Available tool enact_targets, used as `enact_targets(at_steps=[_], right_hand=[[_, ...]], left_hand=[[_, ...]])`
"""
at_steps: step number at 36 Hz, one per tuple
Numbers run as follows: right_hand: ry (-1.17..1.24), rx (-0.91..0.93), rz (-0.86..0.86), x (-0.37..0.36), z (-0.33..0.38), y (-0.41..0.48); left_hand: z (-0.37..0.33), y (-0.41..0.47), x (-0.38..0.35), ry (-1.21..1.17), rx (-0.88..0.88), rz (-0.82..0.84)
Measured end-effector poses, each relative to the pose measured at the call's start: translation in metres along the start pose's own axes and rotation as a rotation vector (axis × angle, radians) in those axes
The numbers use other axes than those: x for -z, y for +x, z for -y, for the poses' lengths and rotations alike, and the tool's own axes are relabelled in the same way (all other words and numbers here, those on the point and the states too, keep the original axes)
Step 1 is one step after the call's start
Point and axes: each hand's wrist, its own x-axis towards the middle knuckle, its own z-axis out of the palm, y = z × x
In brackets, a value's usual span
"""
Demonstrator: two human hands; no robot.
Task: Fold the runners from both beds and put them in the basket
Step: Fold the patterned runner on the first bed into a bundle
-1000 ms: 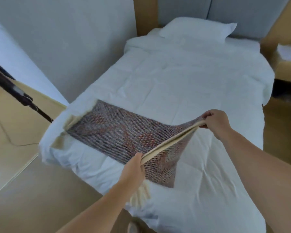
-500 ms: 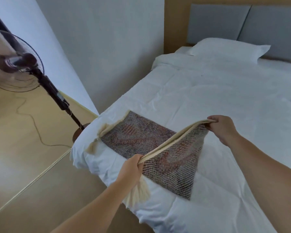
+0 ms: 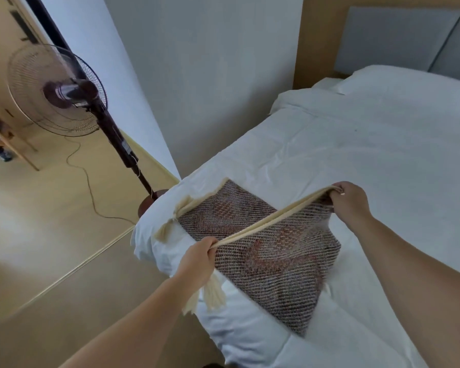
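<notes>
A woven brown and red runner [image 3: 266, 261] with a cream border and cream tassels lies across the foot of the white bed [image 3: 369, 166]. It is partly folded over itself. My left hand [image 3: 197, 261] grips the near corner of the folded cream edge, with tassels hanging below it. My right hand [image 3: 348, 200] grips the far corner of that same edge, lifted a little above the bed. The edge stretches taut between both hands. The runner's far end rests flat near the bed's left side. No basket is in view.
A standing fan [image 3: 61, 88] with a dark pole and a trailing cord stands on the wooden floor [image 3: 37, 208] to the left. A white wall [image 3: 210, 75] runs beside the bed. A pillow [image 3: 398, 81] and grey headboard [image 3: 398, 35] are at the far end.
My view has swung left, bringing the fan into sight. Both hands keep their grip on the runner's edge and have drawn the folded part toward the runner's far end.
</notes>
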Motion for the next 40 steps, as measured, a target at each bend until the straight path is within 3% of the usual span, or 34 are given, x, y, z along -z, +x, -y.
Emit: enact_targets(at_steps=[10, 21, 40], right_hand=[[0.056, -0.015, -0.018, -0.047, 0.032, 0.034], [-0.054, -0.103, -0.221, -0.125, 0.067, 0.064], [-0.119, -0.063, -0.114, -0.280, 0.099, 0.146]], left_hand=[[0.043, 0.065, 0.022, -0.045, -0.004, 0.076], [0.106, 0.161, 0.054, -0.018, -0.082, 0.250], [0.203, 0.247, 0.041, 0.048, 0.036, 0.246]])
